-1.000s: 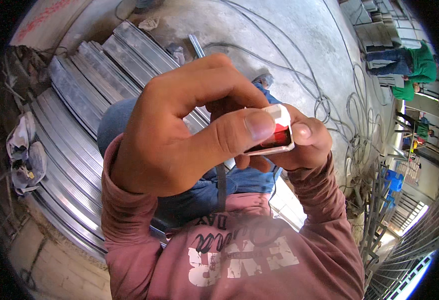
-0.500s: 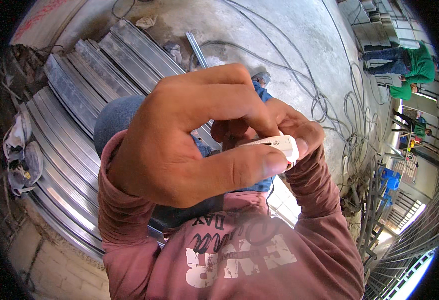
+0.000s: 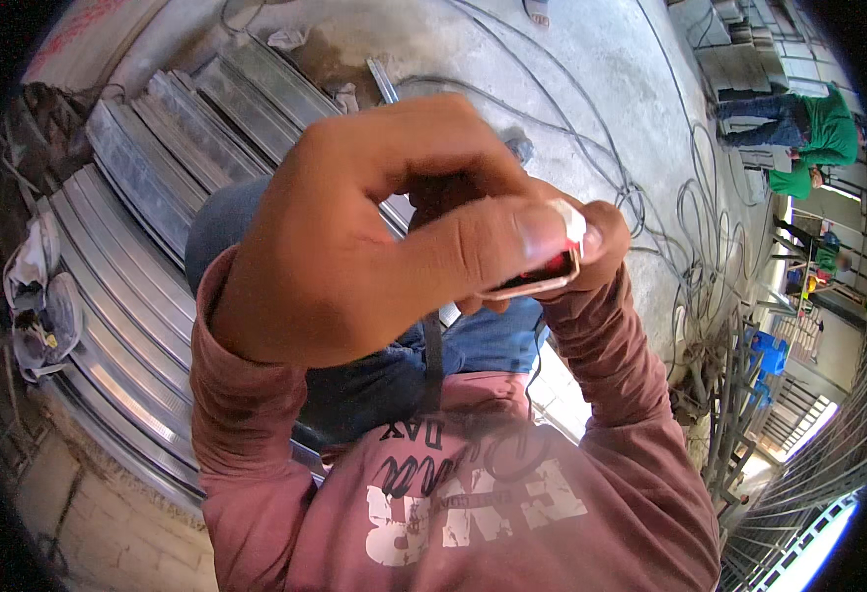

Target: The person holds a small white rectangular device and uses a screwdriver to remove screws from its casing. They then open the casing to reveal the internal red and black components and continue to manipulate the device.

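Observation:
My left hand [image 3: 354,237] is large in the middle of the view, its thumb and bent fingers closed on a small white box-like piece [image 3: 569,219]. The piece is tilted, showing a dark and red side framed by a pale, thin rim. From the other side, my right hand [image 3: 606,242] pinches the same piece near its white end. Most of the right hand's fingers are hidden behind the left hand. I cannot make out exactly what the piece is. Both hands are raised in front of my chest, above my jeans [image 3: 364,390].
Long ribbed metal profiles [image 3: 127,286] lie stacked at the left, beside a pale worn bundle [image 3: 43,306]. Black cables [image 3: 690,222] loop over the concrete floor [image 3: 591,79]. People in green [image 3: 828,128] stand at the far right, near metal bars [image 3: 734,414] and a blue object [image 3: 771,353].
Both hands have risen slightly, and the white piece has tipped so its dark and red side shows. Part of a foot has appeared at the top edge.

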{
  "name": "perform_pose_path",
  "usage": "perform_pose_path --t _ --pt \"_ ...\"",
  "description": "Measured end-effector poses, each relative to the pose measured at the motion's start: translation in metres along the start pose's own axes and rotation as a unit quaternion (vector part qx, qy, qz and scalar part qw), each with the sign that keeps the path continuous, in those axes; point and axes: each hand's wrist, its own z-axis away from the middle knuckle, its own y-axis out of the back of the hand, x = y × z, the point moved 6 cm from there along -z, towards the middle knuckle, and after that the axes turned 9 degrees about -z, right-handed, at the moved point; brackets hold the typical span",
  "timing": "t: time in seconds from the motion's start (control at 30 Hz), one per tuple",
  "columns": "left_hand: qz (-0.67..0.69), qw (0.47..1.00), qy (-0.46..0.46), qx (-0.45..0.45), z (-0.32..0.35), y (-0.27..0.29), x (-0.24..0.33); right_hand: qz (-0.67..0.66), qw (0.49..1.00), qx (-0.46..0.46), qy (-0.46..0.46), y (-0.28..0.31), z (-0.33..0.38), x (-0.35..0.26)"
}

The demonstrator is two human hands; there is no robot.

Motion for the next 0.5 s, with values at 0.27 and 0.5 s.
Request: perform_pose_path --t 0.27,0.5 --pt "0.03 0.997 0.064 0.028 0.003 0.005 -0.005 -0.078 0.994 -0.069 0.036 -0.006 -0.012 0.006" --pt "0.04 0.995 0.08 0.05 0.003 0.005 -0.007 -0.118 0.988 -0.085 0.04 -0.005 -0.013 0.006"
